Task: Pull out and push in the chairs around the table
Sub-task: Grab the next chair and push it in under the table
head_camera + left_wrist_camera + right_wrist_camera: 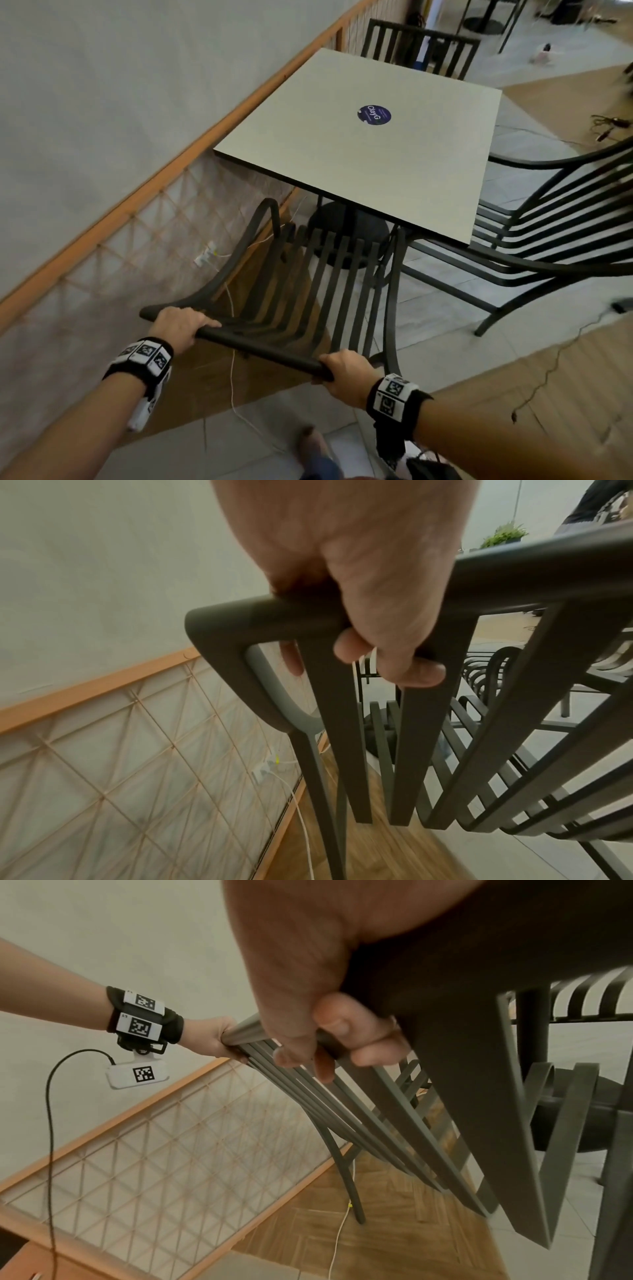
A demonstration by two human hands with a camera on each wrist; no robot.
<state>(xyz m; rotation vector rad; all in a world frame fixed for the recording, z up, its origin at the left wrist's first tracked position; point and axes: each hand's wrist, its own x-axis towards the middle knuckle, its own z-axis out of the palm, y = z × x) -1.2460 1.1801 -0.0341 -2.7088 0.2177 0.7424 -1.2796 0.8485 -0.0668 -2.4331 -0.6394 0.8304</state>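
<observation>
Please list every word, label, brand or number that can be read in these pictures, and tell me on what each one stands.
"ClayG": white letters on the round dark sticker in the middle of the table top; the smaller print around it is too blurred to read.
Wristband tags on the left wrist: black-and-white square code patterns; the tiny characters beside them are too small to read.
Wristband tags on the right wrist: code patterns only, no readable words.

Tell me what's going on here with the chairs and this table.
A person grips the top rail of a dark slatted chair with both hands, the left hand near its left corner and the right hand at the other end. The seat front sits partly under the square table. Another chair stands at the table's right side and a third chair at its far side.
</observation>
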